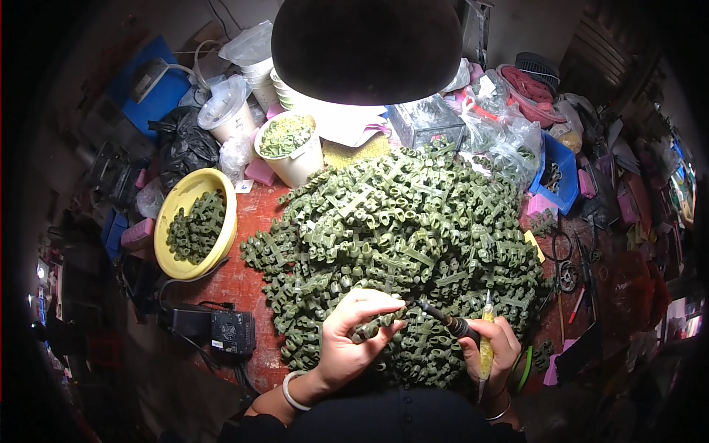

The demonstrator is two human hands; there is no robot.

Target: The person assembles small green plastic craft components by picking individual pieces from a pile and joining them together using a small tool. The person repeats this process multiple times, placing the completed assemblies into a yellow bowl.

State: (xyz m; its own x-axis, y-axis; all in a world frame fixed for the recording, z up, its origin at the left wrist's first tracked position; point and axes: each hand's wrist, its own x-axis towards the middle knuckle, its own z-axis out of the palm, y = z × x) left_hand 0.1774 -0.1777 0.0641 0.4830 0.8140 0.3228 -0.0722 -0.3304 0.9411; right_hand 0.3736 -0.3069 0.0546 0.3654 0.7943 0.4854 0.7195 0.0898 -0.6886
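My left hand (346, 345) is closed around a small green molded piece (375, 327), pinched between thumb and fingers. A black pen-shaped tool (452, 323) is in my right hand (499, 353), its thin tip pointing left toward that piece. The same hand also grips a slim tool with a yellow handle (487, 353), held upright with a pointed upper end. Whether the black tool's tip touches the piece I cannot tell. Beneath and beyond both hands spreads a large heap of similar green ring-like pieces (406, 214).
A yellow basin (232, 229) with more green pieces stands left, near a black power unit (233, 332). Behind are a white bucket (303, 164), a clear box (428, 122) and a blue bin (563, 173). A dark lamp head (367, 52) hangs above the red tabletop (255, 295).
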